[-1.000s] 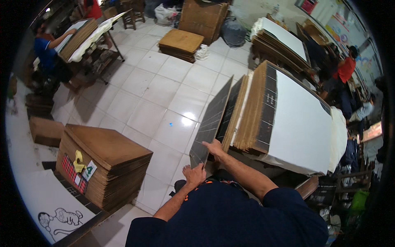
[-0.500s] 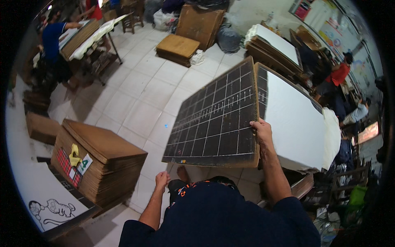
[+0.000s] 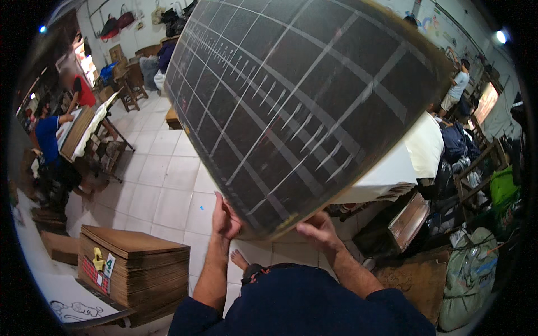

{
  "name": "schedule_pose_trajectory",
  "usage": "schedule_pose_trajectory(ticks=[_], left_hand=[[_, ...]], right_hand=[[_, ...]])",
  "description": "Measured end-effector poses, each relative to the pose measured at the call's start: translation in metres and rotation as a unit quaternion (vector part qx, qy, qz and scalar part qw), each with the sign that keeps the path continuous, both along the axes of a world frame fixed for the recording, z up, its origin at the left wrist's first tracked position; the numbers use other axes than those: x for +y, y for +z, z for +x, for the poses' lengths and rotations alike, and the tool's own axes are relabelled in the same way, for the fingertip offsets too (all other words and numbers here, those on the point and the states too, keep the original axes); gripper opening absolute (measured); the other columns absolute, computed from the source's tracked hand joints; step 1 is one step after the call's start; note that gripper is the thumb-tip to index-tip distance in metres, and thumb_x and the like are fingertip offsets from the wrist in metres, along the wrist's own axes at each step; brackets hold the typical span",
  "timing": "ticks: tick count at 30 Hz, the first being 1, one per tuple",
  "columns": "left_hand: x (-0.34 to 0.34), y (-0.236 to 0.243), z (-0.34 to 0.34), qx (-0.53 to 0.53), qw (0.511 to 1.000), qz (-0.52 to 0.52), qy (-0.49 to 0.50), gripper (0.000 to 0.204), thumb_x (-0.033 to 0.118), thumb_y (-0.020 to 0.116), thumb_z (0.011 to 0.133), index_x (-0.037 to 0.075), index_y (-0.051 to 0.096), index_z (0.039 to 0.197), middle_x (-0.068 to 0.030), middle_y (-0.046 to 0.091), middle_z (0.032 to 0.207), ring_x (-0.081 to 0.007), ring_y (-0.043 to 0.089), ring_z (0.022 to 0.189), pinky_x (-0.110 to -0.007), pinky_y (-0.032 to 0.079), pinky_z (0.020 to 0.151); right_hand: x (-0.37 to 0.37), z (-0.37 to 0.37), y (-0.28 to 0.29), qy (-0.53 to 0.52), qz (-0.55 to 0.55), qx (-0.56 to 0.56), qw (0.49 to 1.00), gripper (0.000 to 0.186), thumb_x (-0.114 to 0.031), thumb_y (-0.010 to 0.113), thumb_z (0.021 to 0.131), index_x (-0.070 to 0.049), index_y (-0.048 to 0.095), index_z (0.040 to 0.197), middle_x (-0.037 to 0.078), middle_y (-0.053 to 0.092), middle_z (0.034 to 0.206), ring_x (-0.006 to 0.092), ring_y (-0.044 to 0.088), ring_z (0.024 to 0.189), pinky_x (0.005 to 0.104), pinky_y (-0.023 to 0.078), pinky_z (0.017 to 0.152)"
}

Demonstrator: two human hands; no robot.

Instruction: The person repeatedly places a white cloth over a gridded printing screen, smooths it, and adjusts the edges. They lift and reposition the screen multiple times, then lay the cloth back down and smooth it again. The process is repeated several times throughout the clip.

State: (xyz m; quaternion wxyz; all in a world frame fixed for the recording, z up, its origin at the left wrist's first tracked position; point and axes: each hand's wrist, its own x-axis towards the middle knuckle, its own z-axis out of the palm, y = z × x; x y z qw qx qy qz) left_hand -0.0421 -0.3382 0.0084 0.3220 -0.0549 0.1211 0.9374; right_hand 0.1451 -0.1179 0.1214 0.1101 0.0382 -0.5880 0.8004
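A large black board (image 3: 302,106) with a white grid, tick marks and brown worn edges stands tilted in front of me, filling the upper middle of the view. My left hand (image 3: 225,219) grips its left edge near the bottom corner, some fingers hidden by the board. On the lower edge, right of that corner, my right hand (image 3: 319,228) holds it, fingertips partly out of sight. Behind the board, a white sheet-covered stack (image 3: 376,173) shows at the right, largely covered by it.
A tall stack of brown boards (image 3: 148,274) stands at the lower left, beside a line drawing (image 3: 78,302). A wooden box (image 3: 409,221) and a green bag (image 3: 468,285) lie at the right. People work at a table (image 3: 84,131) far left; another person (image 3: 458,84) stands far right.
The board has swung up and closer, now blocking the far middle of the room. My left hand has taken hold of it, and my right hand has moved to its lower edge.
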Motion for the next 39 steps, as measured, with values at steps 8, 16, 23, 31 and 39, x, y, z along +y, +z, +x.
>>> schedule_pose_trajectory(ticks=[8,16,23,31,39], left_hand=[[-0.020,0.020,-0.009,0.164,0.796,-0.517,0.269,0.053,0.044,0.051,0.104,-0.003,0.069,0.089,-0.0064,0.069,0.080,-0.0149,0.061,0.070,-0.032,0.050,0.063],[0.054,0.097,-0.004,0.388,0.739,-0.488,0.256,0.050,0.039,0.047,0.106,0.000,0.064,0.080,-0.0005,0.058,0.072,-0.0104,0.047,0.067,-0.027,0.040,0.064],[0.113,0.116,0.027,0.467,0.546,-0.500,0.483,0.068,0.049,0.030,0.107,-0.006,0.036,0.145,-0.0242,0.038,0.148,-0.0314,0.031,0.142,-0.046,0.024,0.117],[0.192,0.032,0.152,0.226,0.893,-0.390,0.015,0.042,0.046,0.050,0.105,0.009,0.049,0.125,0.0037,0.050,0.094,-0.0039,0.044,0.074,-0.020,0.037,0.063],[0.213,0.020,0.056,0.190,0.822,-0.513,0.162,0.034,0.029,0.060,0.102,-0.004,0.068,0.094,0.0003,0.061,0.079,-0.0083,0.051,0.071,-0.027,0.044,0.066]], right_hand=[[0.209,0.152,0.059,0.061,0.076,-0.024,0.995,0.050,-0.040,0.058,0.098,0.000,0.056,0.127,0.014,0.067,0.117,0.0224,0.067,0.105,0.0361,0.055,0.092],[0.252,0.223,-0.085,-0.485,-0.082,-0.073,0.868,0.067,-0.041,0.080,0.084,-0.001,0.057,0.131,0.010,0.060,0.132,0.0235,0.052,0.124,0.0415,0.040,0.107],[0.209,0.240,-0.103,-0.580,-0.216,0.065,0.783,0.069,-0.037,0.075,0.090,-0.013,0.045,0.147,0.003,0.051,0.142,0.0223,0.045,0.130,0.0413,0.033,0.113],[0.170,0.163,-0.067,-0.395,-0.325,0.051,0.858,0.025,-0.021,0.077,0.089,-0.016,0.067,0.111,-0.001,0.067,0.107,0.0189,0.062,0.101,0.0408,0.049,0.094],[0.266,0.187,-0.017,-0.310,-0.377,0.144,0.861,0.072,-0.064,0.052,0.094,-0.020,0.042,0.150,0.006,0.042,0.154,0.0317,0.040,0.138,0.0533,0.025,0.117]])
